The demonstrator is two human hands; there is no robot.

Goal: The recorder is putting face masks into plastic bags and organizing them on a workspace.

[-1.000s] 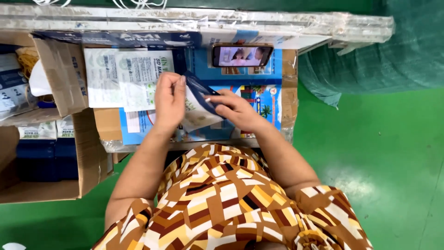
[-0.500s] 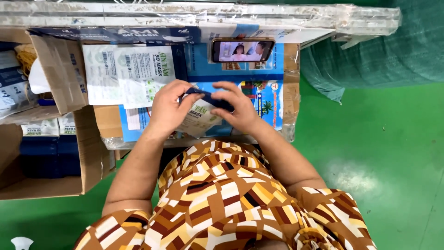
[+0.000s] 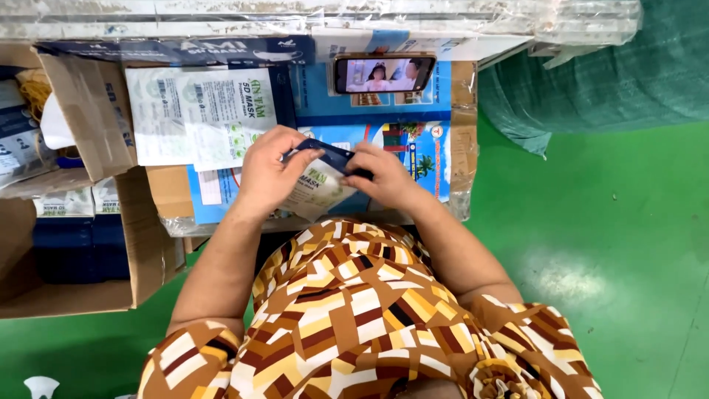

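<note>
My left hand (image 3: 267,174) and my right hand (image 3: 384,176) are together over a white printed pouch (image 3: 316,191), both gripping it. A dark blue folded piece (image 3: 329,155) sticks out of the pouch's top edge between my fingers. The pouch is held just above a blue printed cardboard surface (image 3: 399,118). A stack of the same white pouches (image 3: 199,111) lies to the left of my left hand.
A phone (image 3: 384,74) with a lit screen lies flat on the far part of the blue surface. Open cardboard boxes (image 3: 81,244) with packets stand at the left. Green floor (image 3: 613,244) spreads to the right, with a green tarp (image 3: 591,81) beyond.
My hands have drawn closer together over the pouch. The dark blue piece, held up above the pouch a second ago, now sits lower at its top edge.
</note>
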